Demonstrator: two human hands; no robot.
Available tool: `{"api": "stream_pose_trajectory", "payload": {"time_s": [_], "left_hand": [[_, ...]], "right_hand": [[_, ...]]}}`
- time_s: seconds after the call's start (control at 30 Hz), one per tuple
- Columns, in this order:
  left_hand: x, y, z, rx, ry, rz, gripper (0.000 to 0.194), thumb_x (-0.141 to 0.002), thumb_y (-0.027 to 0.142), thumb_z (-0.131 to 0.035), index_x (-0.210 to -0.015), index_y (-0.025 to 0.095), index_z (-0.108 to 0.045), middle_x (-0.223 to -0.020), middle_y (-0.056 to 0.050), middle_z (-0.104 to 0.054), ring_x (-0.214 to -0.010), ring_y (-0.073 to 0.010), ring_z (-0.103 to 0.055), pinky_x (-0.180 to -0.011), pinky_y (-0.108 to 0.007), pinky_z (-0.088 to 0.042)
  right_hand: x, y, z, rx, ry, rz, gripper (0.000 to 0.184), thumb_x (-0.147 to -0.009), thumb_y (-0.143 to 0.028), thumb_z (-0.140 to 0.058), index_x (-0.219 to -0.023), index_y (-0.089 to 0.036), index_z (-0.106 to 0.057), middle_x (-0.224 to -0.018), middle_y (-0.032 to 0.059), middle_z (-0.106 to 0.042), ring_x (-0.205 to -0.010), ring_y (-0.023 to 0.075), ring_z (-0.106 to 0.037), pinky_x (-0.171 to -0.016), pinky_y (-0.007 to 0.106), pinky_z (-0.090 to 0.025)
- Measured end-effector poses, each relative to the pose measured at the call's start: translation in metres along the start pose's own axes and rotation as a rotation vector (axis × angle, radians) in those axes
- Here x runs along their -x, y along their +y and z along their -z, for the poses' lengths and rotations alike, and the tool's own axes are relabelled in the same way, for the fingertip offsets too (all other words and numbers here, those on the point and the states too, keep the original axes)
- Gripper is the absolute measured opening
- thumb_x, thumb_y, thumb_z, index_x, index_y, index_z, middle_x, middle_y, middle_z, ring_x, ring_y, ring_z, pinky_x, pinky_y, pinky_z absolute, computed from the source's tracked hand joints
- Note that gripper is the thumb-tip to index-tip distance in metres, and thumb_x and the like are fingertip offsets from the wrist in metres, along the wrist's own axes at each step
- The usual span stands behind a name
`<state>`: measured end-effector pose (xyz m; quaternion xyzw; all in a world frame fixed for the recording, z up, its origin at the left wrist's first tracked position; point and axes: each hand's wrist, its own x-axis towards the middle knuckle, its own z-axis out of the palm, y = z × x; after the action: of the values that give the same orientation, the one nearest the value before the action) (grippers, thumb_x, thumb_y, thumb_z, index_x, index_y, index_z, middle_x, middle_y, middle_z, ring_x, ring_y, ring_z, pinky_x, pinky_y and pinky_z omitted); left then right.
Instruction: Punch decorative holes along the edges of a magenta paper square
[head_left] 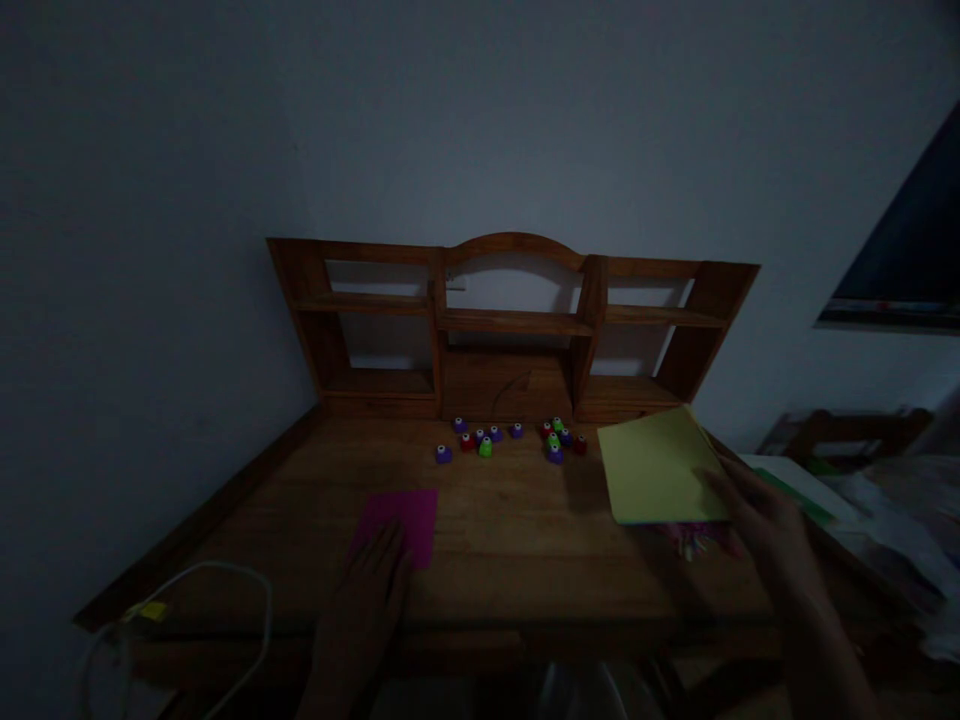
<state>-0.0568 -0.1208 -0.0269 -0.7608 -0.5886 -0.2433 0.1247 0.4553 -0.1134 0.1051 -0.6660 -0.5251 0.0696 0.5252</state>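
Note:
A magenta paper sheet [401, 520] lies flat on the wooden desk [510, 520], and my left hand [369, 590] rests on its near edge with fingers stretched flat. My right hand [754, 515] grips the right edge of a yellow-green paper sheet [656, 465], which is lifted slightly above the desk's right side. Something pink and multicoloured [694, 540] shows under that sheet; I cannot make it out. Several small craft punches [514, 438] in purple, red and green sit in two clusters near the back of the desk.
A wooden hutch with open shelves [510, 320] stands at the desk's back against a white wall. A white cable [225, 600] and a yellow tag [152, 610] lie at the front left corner. Papers and a green-edged sheet [799, 490] lie at the right. The scene is very dark.

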Motion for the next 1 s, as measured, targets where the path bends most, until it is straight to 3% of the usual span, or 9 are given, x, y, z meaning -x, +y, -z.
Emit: {"api": "stream_pose_trajectory", "payload": {"time_s": [0.13,0.27,0.43,0.57,0.67,0.77,0.9,1.0], "left_hand": [[0.000,0.000,0.004,0.023,-0.012,-0.027,0.041,-0.093,0.031,-0.037,-0.124,0.020,-0.061,-0.133,-0.007,-0.058,-0.127,-0.0245,-0.049,-0.107,-0.045,-0.038],[-0.001,0.003,0.010,0.051,-0.007,-0.028,0.042,-0.093,0.033,-0.035,-0.122,0.020,-0.062,-0.130,-0.007,-0.061,-0.126,-0.0250,-0.050,-0.106,-0.045,-0.039],[-0.002,0.005,0.010,0.050,0.020,0.010,0.042,-0.093,0.033,-0.036,-0.124,0.021,-0.061,-0.127,-0.006,-0.063,-0.124,-0.0233,-0.052,-0.105,-0.043,-0.040],[-0.001,0.002,0.005,0.028,0.009,-0.021,0.041,-0.093,0.030,-0.037,-0.125,0.019,-0.060,-0.132,-0.008,-0.058,-0.126,-0.0241,-0.050,-0.108,-0.045,-0.038],[-0.001,0.000,0.003,0.003,-0.002,-0.034,0.041,-0.093,0.030,-0.039,-0.125,0.016,-0.060,-0.136,-0.009,-0.054,-0.129,-0.0246,-0.048,-0.109,-0.046,-0.036],[-0.001,0.002,0.003,-0.005,0.012,0.003,0.041,-0.093,0.032,-0.039,-0.126,0.017,-0.059,-0.135,-0.009,-0.056,-0.127,-0.0244,-0.049,-0.108,-0.046,-0.037],[-0.003,0.005,0.006,0.038,0.015,0.021,0.041,-0.093,0.034,-0.039,-0.124,0.019,-0.061,-0.131,-0.007,-0.060,-0.125,-0.0247,-0.052,-0.107,-0.045,-0.038],[-0.004,0.005,0.008,0.073,0.034,0.019,0.040,-0.093,0.034,-0.039,-0.123,0.021,-0.062,-0.129,-0.007,-0.061,-0.124,-0.0253,-0.052,-0.106,-0.045,-0.040]], "right_hand": [[0.016,-0.042,-0.029,-0.299,-0.168,-0.158,0.054,-0.080,-0.051,-0.061,-0.120,-0.015,-0.063,-0.108,0.0126,-0.070,-0.086,0.0291,-0.069,-0.059,0.032,-0.057],[0.044,-0.071,-0.069,-0.414,-0.328,-0.265,0.052,-0.078,-0.050,-0.065,-0.116,-0.015,-0.063,-0.095,0.0096,-0.073,-0.069,0.0239,-0.069,-0.047,0.028,-0.054],[0.087,-0.078,-0.123,-0.596,-0.552,-0.306,0.051,-0.081,-0.054,-0.061,-0.112,-0.013,-0.061,-0.067,0.0037,-0.068,-0.043,0.0169,-0.059,-0.036,0.027,-0.049],[0.100,-0.076,-0.142,-0.559,-0.562,-0.313,0.050,-0.083,-0.057,-0.057,-0.105,-0.012,-0.062,-0.066,0.0045,-0.068,-0.039,0.0161,-0.056,-0.034,0.027,-0.046],[0.093,-0.081,-0.135,-0.377,-0.362,-0.111,0.042,-0.087,-0.053,-0.054,-0.105,-0.015,-0.063,-0.090,0.0104,-0.072,-0.069,0.0250,-0.069,-0.054,0.033,-0.056],[0.080,-0.085,-0.119,-0.063,-0.203,0.288,0.032,-0.094,-0.036,-0.047,-0.119,-0.021,-0.060,-0.106,0.0114,-0.070,-0.094,0.0289,-0.067,-0.079,0.041,-0.055],[0.065,-0.082,-0.109,0.260,-0.286,0.804,0.048,-0.094,-0.010,-0.035,-0.139,-0.022,-0.043,-0.130,0.0116,-0.059,-0.116,0.0272,-0.057,-0.096,0.046,-0.047],[0.064,-0.072,-0.113,0.342,-0.423,1.037,0.061,-0.090,-0.001,-0.034,-0.147,-0.023,-0.028,-0.143,0.0100,-0.046,-0.128,0.0242,-0.047,-0.101,0.044,-0.045]]}}
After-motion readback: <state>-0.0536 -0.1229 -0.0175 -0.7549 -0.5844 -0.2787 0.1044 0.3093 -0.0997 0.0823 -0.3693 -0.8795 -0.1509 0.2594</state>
